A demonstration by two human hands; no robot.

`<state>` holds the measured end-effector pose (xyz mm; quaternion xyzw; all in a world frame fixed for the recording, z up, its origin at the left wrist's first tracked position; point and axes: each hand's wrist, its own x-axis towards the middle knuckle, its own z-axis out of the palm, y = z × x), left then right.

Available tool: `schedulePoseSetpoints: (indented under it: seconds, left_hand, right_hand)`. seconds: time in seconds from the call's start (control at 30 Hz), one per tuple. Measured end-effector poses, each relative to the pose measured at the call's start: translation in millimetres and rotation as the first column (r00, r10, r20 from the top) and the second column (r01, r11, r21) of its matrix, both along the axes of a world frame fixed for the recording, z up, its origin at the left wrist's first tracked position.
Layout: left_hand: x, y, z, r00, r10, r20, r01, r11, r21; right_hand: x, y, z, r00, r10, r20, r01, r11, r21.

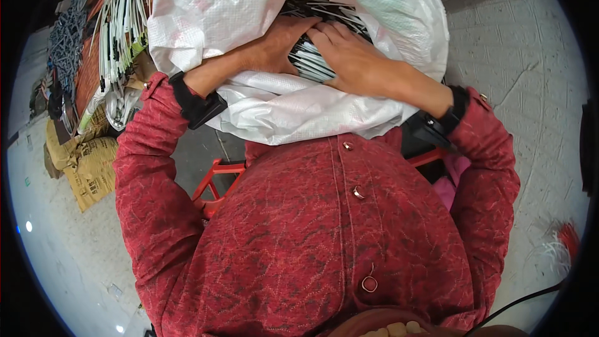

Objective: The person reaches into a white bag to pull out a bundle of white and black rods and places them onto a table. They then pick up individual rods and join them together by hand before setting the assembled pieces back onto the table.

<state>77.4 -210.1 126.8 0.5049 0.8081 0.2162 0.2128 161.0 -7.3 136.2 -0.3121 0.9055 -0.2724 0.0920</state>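
A white woven plastic sack [268,107] lies in front of my body with its mouth open. Inside it is a bundle of thin white rods [310,61], and dark rod ends [324,7] show at the far side. My left hand [279,45] clasps the bundle from the left, thumb and index finger apart around its edge. From the right, my right hand [349,56] presses on it with its fingers laid across the top. The fingertips of both hands nearly meet at the far side of the bundle. The sack and the rods hide some of my left fingers.
More white rods with black tips [121,28] lie at the upper left, beside a heap of grey-blue pieces [67,43]. A tan printed sack [90,165] is on the floor at left. Part of a red plastic stool [218,184] shows beneath me. Red and white strands [566,242] are at far right.
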Motion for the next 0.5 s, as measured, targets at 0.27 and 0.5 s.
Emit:
schedulePoseSetpoints:
  seconds: [0.27,0.5]
  left_hand:
    - [10,19,-3,0.996,-0.060,-0.064,0.058,0.998,-0.030]
    - [20,41,2,0.995,-0.092,-0.026,0.092,0.996,0.006]
  right_hand:
    - [45,48,82,0.934,0.121,0.336,-0.312,0.734,0.603]
    - [56,70,89,0.879,0.193,0.436,-0.413,0.765,0.495]
